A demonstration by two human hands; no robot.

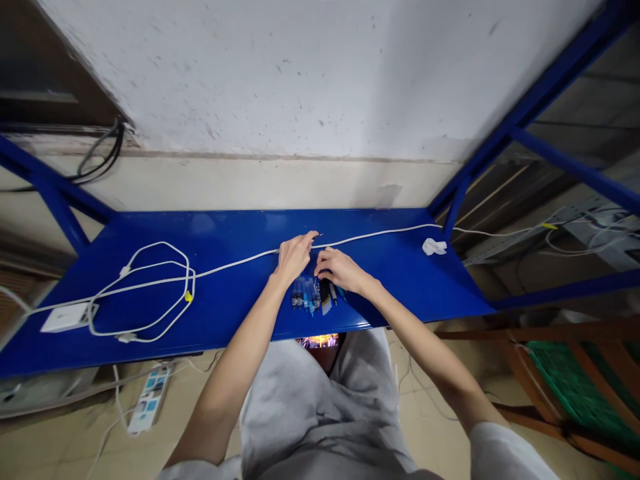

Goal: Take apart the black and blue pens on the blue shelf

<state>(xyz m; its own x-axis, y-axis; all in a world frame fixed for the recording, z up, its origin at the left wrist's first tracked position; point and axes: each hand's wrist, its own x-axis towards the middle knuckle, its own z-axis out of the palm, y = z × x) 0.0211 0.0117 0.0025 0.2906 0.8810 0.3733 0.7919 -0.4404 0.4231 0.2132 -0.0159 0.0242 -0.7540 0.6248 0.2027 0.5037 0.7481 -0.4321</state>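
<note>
A row of pens (309, 293), several with clear or blue barrels and some dark ones with yellowish ends, lies side by side on the blue shelf (240, 303) near its front edge. Just behind the row, my left hand (295, 259) is closed around a slim pen, whose thin tip shows past the fingertips; most of its barrel is hidden. My right hand (341, 269) reaches over the back of the row with curled fingers pinched together. What they hold, if anything, is too small to make out.
A white cable (385, 232) runs across the shelf behind the hands. At left lie a looped cable (187, 267) and a white adapter box (67, 317); crumpled white tissue (434, 247) lies at right. Below are a power strip (150, 398) and a lit screen (320, 341). Blue frame posts (457, 203) flank the shelf.
</note>
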